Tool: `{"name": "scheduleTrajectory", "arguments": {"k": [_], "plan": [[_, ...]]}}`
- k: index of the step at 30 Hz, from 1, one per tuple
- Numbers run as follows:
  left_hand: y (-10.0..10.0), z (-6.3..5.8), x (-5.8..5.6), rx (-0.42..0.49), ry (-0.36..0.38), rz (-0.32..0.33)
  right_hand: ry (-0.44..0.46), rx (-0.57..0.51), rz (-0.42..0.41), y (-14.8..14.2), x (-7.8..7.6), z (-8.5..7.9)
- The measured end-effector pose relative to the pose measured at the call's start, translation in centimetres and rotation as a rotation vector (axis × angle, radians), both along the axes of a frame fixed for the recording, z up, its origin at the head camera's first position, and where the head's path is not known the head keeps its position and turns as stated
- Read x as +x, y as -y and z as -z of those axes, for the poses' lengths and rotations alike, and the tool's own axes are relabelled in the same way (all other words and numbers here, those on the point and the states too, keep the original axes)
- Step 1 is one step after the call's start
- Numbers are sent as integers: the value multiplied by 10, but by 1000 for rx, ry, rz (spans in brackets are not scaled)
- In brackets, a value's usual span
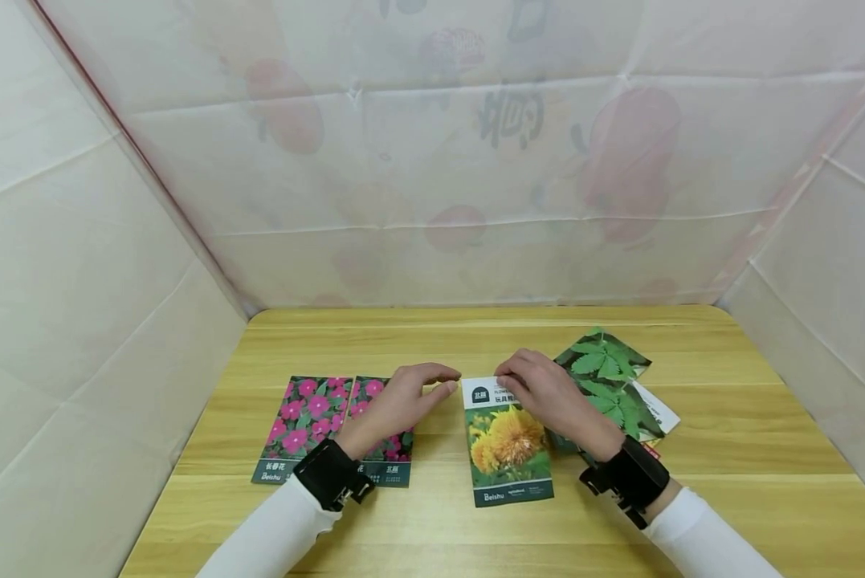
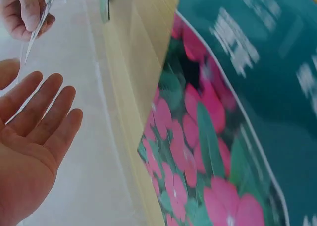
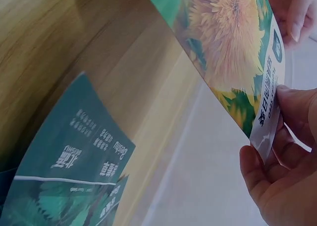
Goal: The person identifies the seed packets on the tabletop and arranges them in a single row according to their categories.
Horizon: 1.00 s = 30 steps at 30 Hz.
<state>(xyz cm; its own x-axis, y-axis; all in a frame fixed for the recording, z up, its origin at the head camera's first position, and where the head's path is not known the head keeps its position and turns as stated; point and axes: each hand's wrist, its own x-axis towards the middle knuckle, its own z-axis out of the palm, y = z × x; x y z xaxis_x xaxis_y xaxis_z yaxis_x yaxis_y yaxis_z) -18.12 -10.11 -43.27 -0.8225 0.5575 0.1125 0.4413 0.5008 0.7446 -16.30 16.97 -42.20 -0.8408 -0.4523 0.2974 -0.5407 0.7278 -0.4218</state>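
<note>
One yellow-flower packet, in the head view, is between the left hand and the nearer right hand, its long axis running down the view from the right fingertips. The left wrist view shows the left hand's fingers spread, holding nothing, near a pink-flower packet. In the right wrist view, thumb and fingers pinch the yellow-flower packet's top end; contents hidden.
</note>
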Motion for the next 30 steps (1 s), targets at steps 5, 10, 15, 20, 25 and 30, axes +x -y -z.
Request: {"name": "scheduleTrajectory", "arguments": {"k": [5,10,15,20,25,30], "plan": [[-6,1,2,91,75,-44,-5,-21,1,3,0,-1],[-10,3,3,202,216,-50,-5,-31,2,6,1,-3],[-12,3,3,298,333,-77,33,-59,30,5,3,-3],[-8,1,2,302,330,-121,39,-154,88,0,4,1],[-2,-1,-3,302,307,-159,9,-204,119,-9,5,10],[1,-4,-8,294,295,-214,110,-252,156,-13,9,16]]}}
